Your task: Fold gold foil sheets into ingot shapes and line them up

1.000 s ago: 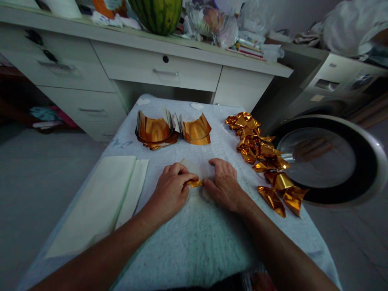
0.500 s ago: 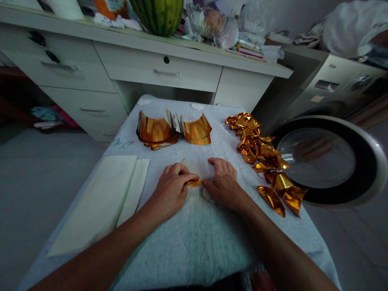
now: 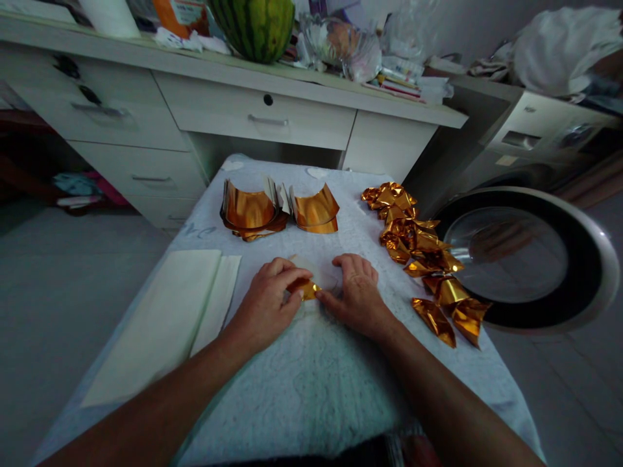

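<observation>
A small piece of gold foil [image 3: 308, 289] lies between my hands, with a pale sheet [image 3: 311, 264] partly showing behind it. My left hand [image 3: 272, 295] pinches the foil's left side between thumb and fingers. My right hand [image 3: 359, 292] rests on the cloth with its fingers spread, its thumb touching the foil's right end. Beyond them stand curved stacks of gold foil sheets [image 3: 250, 209] with pale backs. On the right lies a row of folded gold foil pieces [image 3: 418, 243].
Folded white paper [image 3: 160, 318] lies on the left of the cloth-covered table [image 3: 311, 389]. Behind is a white counter [image 3: 219, 68] with drawers and a watermelon [image 3: 256, 29]. A washing machine's round door [image 3: 525, 259] hangs open at the right.
My left hand has shifted slightly left, its thumb now lower and apart from the forefinger around the foil. More of the gold foil shows. My right hand has barely moved.
</observation>
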